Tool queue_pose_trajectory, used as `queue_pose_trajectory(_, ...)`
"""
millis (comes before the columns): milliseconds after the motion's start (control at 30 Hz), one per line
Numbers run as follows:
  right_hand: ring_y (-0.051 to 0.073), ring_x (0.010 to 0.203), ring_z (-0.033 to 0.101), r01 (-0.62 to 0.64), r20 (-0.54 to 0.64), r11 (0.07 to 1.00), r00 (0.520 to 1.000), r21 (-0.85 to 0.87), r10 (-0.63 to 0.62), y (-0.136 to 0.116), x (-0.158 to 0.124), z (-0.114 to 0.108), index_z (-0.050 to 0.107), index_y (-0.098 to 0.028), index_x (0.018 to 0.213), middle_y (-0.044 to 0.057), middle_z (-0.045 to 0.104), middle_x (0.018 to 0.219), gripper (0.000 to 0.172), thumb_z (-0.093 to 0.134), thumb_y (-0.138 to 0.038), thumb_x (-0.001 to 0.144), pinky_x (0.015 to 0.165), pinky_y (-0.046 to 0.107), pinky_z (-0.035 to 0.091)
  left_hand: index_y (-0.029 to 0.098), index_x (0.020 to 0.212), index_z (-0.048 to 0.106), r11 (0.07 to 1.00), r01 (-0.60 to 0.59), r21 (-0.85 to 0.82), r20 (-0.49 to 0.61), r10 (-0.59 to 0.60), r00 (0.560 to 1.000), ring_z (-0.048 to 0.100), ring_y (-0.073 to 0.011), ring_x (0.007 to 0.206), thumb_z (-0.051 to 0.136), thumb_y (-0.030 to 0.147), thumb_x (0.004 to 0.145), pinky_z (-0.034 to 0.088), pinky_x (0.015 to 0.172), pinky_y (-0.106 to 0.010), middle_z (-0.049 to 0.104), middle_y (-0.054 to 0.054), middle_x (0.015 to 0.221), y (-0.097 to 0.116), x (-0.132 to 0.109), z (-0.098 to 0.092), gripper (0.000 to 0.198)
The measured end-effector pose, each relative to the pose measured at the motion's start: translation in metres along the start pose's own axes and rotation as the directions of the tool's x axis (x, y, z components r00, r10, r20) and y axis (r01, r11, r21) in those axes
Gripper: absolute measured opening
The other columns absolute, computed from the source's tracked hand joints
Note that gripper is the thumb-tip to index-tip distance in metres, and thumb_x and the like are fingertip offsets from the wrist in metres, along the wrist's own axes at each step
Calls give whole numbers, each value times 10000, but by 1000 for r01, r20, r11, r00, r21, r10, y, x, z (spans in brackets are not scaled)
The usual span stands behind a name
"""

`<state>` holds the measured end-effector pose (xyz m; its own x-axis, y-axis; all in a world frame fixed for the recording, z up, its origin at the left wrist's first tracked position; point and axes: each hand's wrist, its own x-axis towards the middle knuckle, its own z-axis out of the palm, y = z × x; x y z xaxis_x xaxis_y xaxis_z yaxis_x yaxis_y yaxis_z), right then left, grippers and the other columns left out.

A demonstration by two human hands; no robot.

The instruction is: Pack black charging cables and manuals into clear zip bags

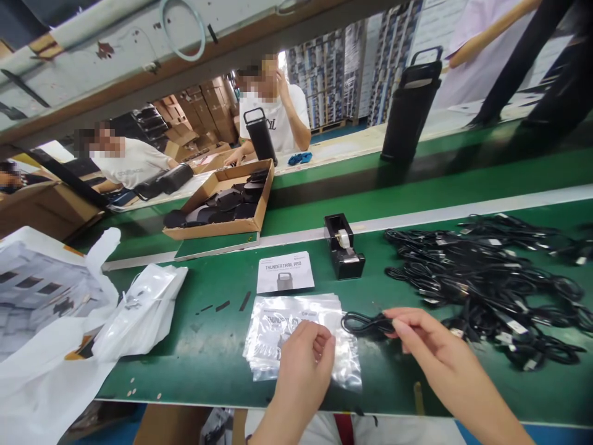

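Observation:
My right hand (428,340) pinches a coiled black cable (365,323) by its right end. The coil's left loop reaches over the edge of a stack of clear plastic bags (347,364). On that stack my left hand (306,355) is closed, thumb against curled fingers, at the top bag's right side; the fingertips are partly hidden. Printed "Thunder Trail Pro" paper shows through the top bag. Just behind lies a small pile of the same printed leaflets (285,269). A large heap of coiled black cables (486,278) spreads to the right of my right hand.
A black tape dispenser (343,247) stands behind the bags. White plastic bags (143,303) lie at left. A cardboard tray (222,225) holds black pieces. Beyond, a tall black handled device (412,108) stands on the green belt (333,191), and several people are across it.

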<state>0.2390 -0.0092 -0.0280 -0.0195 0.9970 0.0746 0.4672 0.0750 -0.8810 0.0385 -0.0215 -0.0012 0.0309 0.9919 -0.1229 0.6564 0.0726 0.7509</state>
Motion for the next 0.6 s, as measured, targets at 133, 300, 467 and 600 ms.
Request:
queue_pose_trajectory(133,179,747,621,48,54,999,997,-17,-47,-7,-3,11,591,-232,774,45,636,875,237,433,-379,871,662,276,513,196,765,563,997,4,-79,-36,-6,999,538,-156,644,468,211,811,420,600,-268,562,-18,746,0,0,-1,107)
queue_pose_trajectory(300,178,786,611,178,-29,970,982,-165,-185,-14,-6,15,575,-244,798,40,607,904,176,438,-320,879,683,288,499,193,760,537,979,-10,-202,-85,-7,996,549,-159,748,466,229,833,448,653,-265,524,-28,846,-2,-1,-5,108)
queue_pose_trajectory(467,177,834,602,290,-49,946,953,-146,-300,-29,-7,34,571,-230,828,51,596,916,146,440,-256,888,692,281,493,189,772,564,969,-44,-244,-71,27,997,545,-158,778,486,217,832,455,664,-259,509,-26,861,1,-5,-4,102)
queue_pose_trajectory(600,200,907,577,355,94,934,932,-44,-350,-40,-4,50,613,-210,879,75,630,918,208,409,-237,907,775,336,477,187,766,576,950,-96,-298,-109,66,992,529,-150,745,500,235,836,447,638,-251,496,-20,829,5,-4,-8,113)
